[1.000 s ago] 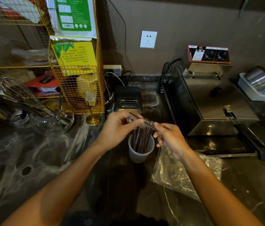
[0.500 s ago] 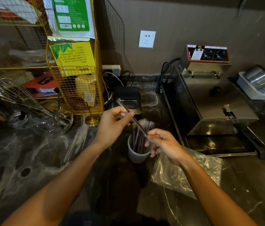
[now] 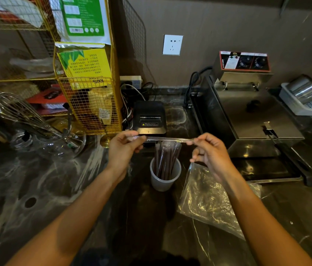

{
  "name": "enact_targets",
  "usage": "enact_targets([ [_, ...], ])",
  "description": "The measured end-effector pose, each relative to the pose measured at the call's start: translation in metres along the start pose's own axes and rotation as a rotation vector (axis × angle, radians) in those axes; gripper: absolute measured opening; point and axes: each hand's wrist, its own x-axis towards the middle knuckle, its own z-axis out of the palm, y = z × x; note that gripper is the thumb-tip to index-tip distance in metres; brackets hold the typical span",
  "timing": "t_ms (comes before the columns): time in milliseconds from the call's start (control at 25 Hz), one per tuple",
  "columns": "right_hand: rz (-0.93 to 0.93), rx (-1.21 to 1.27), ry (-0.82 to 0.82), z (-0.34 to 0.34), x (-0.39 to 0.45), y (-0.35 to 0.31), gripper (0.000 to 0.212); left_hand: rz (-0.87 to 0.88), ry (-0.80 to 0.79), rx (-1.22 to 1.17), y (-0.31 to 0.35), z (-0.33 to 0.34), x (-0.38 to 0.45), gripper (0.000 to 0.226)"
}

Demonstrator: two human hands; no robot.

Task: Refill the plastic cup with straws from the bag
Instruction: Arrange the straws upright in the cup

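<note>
One straw (image 3: pixel 167 139) is held level, long axis left-right, directly above the cup (image 3: pixel 164 178). Each end is pinched: left hand (image 3: pixel 125 146), right hand (image 3: pixel 209 152). It probably gets tipped upright next. Bag (image 3: pixel 209 200) is lying just right.

Cup (image 3: pixel 165 178): I see translucent plastic, upright on counter, holding dark wrapped straws (image 3: pixel 165 160) | Single straw (image 3: pixel 167 139): level above cup, pinched at both ends | Bag (image 3: pixel 209 200): clear, crumpled, just right of cup.
</note>
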Motion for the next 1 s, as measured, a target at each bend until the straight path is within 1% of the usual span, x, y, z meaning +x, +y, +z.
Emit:
enact_targets([
  [80,-0.042,0.020,-0.003,-0.005,0.004,-0.014,0.013,0.038,-0.038,0.093,-0.004,-0.002,-0.004,0.012],
  [160,-0.079,0.024,0.010,-0.008,0.006,-0.027,0.018,0.065,-0.141,0.202,-0.006,-0.001,-0.008,0.008],
  [280,-0.119,0.007,0.029,-0.006,0.007,-0.037,0.018,0.082,-0.292,0.319,-0.008,0.002,-0.011,0.012],
  [400,-0.143,-0.041,0.067,0.001,0.010,-0.039,0.013,0.150,-0.479,0.477,-0.014,0.005,-0.012,0.012],
  [480,-0.154,-0.093,0.080,0.006,0.013,-0.038,0.010,0.176,-0.538,0.568,-0.020,0.010,-0.015,0.013],
  [600,-0.181,-0.252,0.057,0.018,0.018,-0.033,0.004,0.208,-0.531,0.670,-0.027,0.024,-0.018,0.012],
  [720,-0.233,-0.465,0.027,0.033,0.022,-0.023,0.006,0.178,-0.537,0.676,-0.033,0.032,-0.014,0.013],
  [840,-0.255,-0.585,0.008,0.041,0.024,-0.015,0.006,0.149,-0.541,0.682,-0.039,0.031,-0.014,0.013],
  [920,-0.243,-0.679,-0.042,0.041,0.024,-0.007,0.006,0.131,-0.454,0.676,-0.044,0.025,-0.015,0.012],
  [1000,-0.223,-0.763,-0.086,0.039,0.022,0.004,0.004,0.099,-0.320,0.662,-0.046,0.018,-0.014,0.009],
])
